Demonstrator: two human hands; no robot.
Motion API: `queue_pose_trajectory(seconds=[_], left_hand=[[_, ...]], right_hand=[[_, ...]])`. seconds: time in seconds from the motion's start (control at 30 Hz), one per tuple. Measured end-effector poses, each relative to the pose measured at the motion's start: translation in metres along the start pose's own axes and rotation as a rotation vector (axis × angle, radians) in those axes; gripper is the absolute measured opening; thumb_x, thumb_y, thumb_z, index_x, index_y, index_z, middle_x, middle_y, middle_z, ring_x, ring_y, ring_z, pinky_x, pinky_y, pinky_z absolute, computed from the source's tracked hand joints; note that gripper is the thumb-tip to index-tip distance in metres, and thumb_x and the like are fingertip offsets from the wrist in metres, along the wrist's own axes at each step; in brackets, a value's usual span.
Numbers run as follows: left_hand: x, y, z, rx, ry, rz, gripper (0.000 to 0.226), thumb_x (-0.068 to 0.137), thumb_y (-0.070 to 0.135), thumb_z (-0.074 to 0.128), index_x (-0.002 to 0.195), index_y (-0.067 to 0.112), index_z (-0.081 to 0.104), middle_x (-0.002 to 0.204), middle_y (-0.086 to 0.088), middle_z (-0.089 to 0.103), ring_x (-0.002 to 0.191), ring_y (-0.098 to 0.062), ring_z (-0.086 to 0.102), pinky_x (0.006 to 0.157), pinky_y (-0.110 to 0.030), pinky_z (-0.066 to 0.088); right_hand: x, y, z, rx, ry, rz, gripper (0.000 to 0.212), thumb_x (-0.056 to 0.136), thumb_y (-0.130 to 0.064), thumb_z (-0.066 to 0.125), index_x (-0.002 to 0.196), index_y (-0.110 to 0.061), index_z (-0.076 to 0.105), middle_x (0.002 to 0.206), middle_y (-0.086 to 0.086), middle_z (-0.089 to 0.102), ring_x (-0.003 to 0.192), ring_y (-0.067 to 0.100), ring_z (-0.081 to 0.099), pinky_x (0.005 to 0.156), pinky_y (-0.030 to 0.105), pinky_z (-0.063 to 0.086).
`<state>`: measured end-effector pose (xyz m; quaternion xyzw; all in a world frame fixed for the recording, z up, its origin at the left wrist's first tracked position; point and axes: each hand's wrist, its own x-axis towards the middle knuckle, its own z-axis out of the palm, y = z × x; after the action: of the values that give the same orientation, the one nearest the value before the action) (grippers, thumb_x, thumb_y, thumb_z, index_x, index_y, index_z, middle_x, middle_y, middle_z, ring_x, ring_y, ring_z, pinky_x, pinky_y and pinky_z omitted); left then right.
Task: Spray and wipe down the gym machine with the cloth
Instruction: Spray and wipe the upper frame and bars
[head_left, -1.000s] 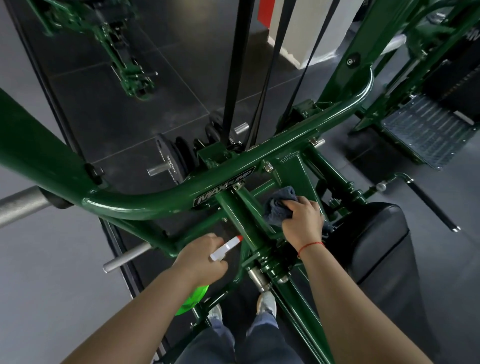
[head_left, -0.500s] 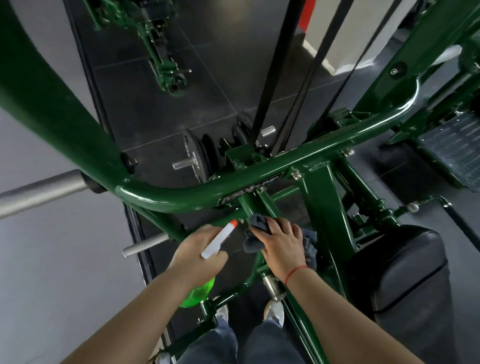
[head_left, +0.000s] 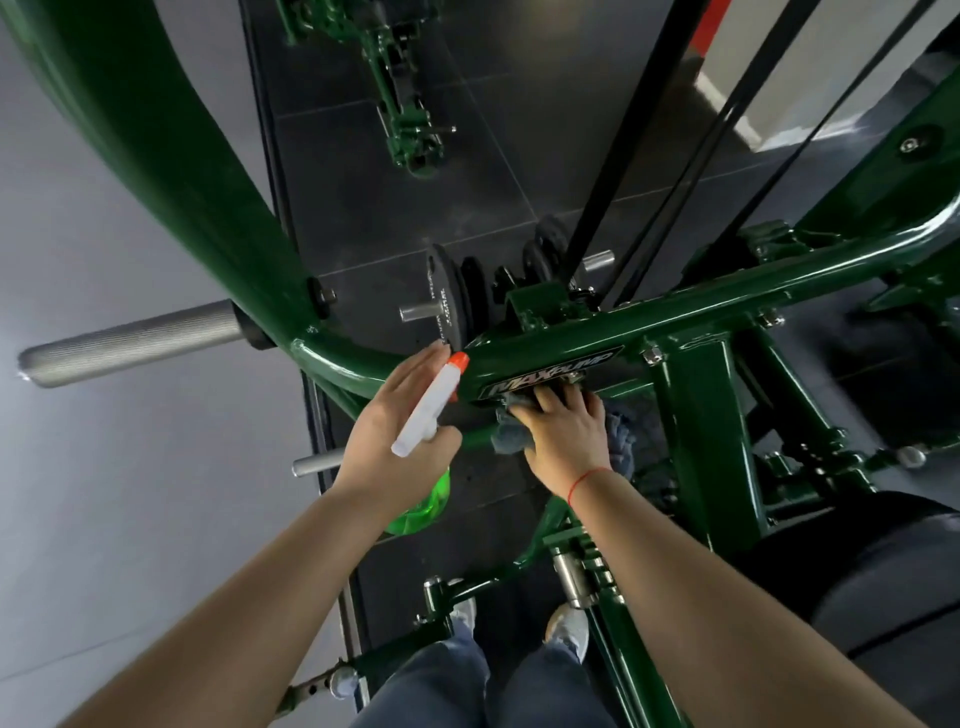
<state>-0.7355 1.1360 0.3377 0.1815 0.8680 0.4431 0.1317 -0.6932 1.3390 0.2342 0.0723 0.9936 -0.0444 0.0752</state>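
Right hand (head_left: 566, 436) flat, pressing cloth (head_left: 511, 440) under green machine bar (head_left: 675, 322) | left hand (head_left: 395, 431) grips spray bottle (head_left: 427, 410) | dark tiled floor (head_left: 415, 208)

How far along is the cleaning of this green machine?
Midway, seemingly. Right hand presses the cloth under the logo bar; left hand holds the spray bottle raised. What is already wiped cannot be told. The pad and remaining bars probably wait.

The only legible text is "MAXPUMP", in pale letters on a dark label plate (head_left: 550, 376) fixed to the green crossbar of the gym machine (head_left: 701, 317), near its left bend. The black weight plate (head_left: 444, 306) behind carries white print too small to read.
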Motion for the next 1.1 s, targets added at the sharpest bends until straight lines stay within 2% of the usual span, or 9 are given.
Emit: queue_pose_trajectory(seconds=[0.17, 0.3, 0.43, 0.57, 0.67, 0.73, 0.83, 0.97, 1.1], left_hand=[[0.003, 0.006, 0.012, -0.196, 0.013, -0.001, 0.079, 0.084, -0.011, 0.058, 0.124, 0.057, 0.046, 0.147, 0.037, 0.038, 0.116, 0.019, 0.052, 0.089, -0.005, 0.044], [0.006, -0.004, 0.013, -0.269, 0.024, 0.002, 0.082, 0.084, -0.017, 0.058, 0.127, 0.052, 0.049, 0.142, 0.042, 0.044, 0.098, -0.002, 0.064, 0.092, -0.021, 0.054], [0.009, -0.005, 0.008, -0.255, -0.010, 0.015, 0.088, 0.083, -0.019, 0.056, 0.130, 0.055, 0.045, 0.147, 0.025, 0.050, 0.086, 0.003, 0.064, 0.085, -0.015, 0.053], [0.010, -0.007, 0.007, -0.207, -0.022, 0.037, 0.089, 0.082, -0.019, 0.056, 0.128, 0.056, 0.044, 0.150, 0.015, 0.049, 0.081, 0.006, 0.064, 0.076, -0.010, 0.050], [0.011, -0.009, 0.008, -0.193, -0.009, 0.063, 0.091, 0.081, -0.019, 0.056, 0.130, 0.057, 0.043, 0.150, 0.013, 0.050, 0.096, 0.008, 0.064, 0.082, -0.011, 0.050], [0.010, -0.011, 0.009, -0.210, -0.004, 0.058, 0.092, 0.081, -0.021, 0.056, 0.131, 0.055, 0.044, 0.149, 0.015, 0.050, 0.100, 0.006, 0.064, 0.085, -0.013, 0.051], [0.010, -0.014, 0.011, -0.229, -0.009, 0.060, 0.090, 0.081, -0.021, 0.057, 0.131, 0.053, 0.046, 0.149, 0.017, 0.050, 0.083, 0.001, 0.065, 0.079, -0.018, 0.055], [0.012, -0.018, 0.011, -0.246, -0.013, 0.069, 0.087, 0.082, -0.020, 0.057, 0.131, 0.052, 0.048, 0.150, 0.025, 0.046, 0.101, -0.003, 0.067, 0.085, -0.017, 0.053], [0.014, -0.020, 0.010, -0.222, -0.027, 0.110, 0.084, 0.080, -0.023, 0.056, 0.136, 0.039, 0.050, 0.153, 0.024, 0.043, 0.138, -0.003, 0.047, 0.096, -0.025, 0.054]], right_hand=[[-0.058, 0.029, 0.002, 0.162, -0.059, -0.035, 0.044, 0.065, -0.023, 0.076, 0.107, -0.036, 0.074, 0.113, -0.010, 0.061, 0.119, 0.024, 0.048, 0.103, 0.048, 0.035], [-0.045, 0.043, -0.001, 0.335, -0.127, 0.046, 0.045, 0.082, -0.019, 0.068, 0.124, -0.035, 0.065, 0.128, -0.005, 0.054, 0.124, 0.025, 0.038, 0.105, 0.042, 0.027], [-0.001, 0.045, -0.001, 0.355, -0.168, 0.148, 0.051, 0.088, -0.028, 0.065, 0.137, -0.027, 0.051, 0.144, 0.009, 0.040, 0.131, 0.035, 0.036, 0.107, 0.053, 0.038], [0.034, 0.049, 0.002, 0.617, -0.113, 0.349, 0.037, 0.090, -0.022, 0.063, 0.121, -0.005, 0.054, 0.124, 0.017, 0.048, 0.109, 0.036, 0.053, 0.090, 0.042, 0.049], [0.034, 0.058, 0.001, 0.909, -0.089, 0.560, 0.042, 0.091, -0.026, 0.059, 0.129, -0.011, 0.049, 0.123, 0.014, 0.056, 0.102, 0.030, 0.058, 0.082, 0.033, 0.044], [0.023, 0.065, -0.001, 0.955, -0.183, 0.674, 0.047, 0.093, -0.036, 0.056, 0.134, -0.013, 0.049, 0.116, 0.012, 0.062, 0.098, 0.030, 0.060, 0.083, 0.034, 0.044], [0.009, 0.080, -0.008, 0.948, -0.400, 0.767, 0.038, 0.092, -0.051, 0.054, 0.101, -0.015, 0.062, 0.098, 0.009, 0.065, 0.086, 0.024, 0.059, 0.087, 0.037, 0.045], [0.023, 0.088, -0.011, 0.842, -0.520, 0.738, 0.060, 0.100, -0.053, 0.038, 0.127, -0.003, 0.057, 0.115, 0.017, 0.061, 0.105, 0.031, 0.056, 0.097, 0.039, 0.039], [0.065, 0.067, 0.001, 0.971, -0.282, 0.762, 0.047, 0.107, -0.037, 0.033, 0.133, -0.005, 0.054, 0.140, 0.021, 0.053, 0.125, 0.033, 0.051, 0.099, 0.035, 0.038]])
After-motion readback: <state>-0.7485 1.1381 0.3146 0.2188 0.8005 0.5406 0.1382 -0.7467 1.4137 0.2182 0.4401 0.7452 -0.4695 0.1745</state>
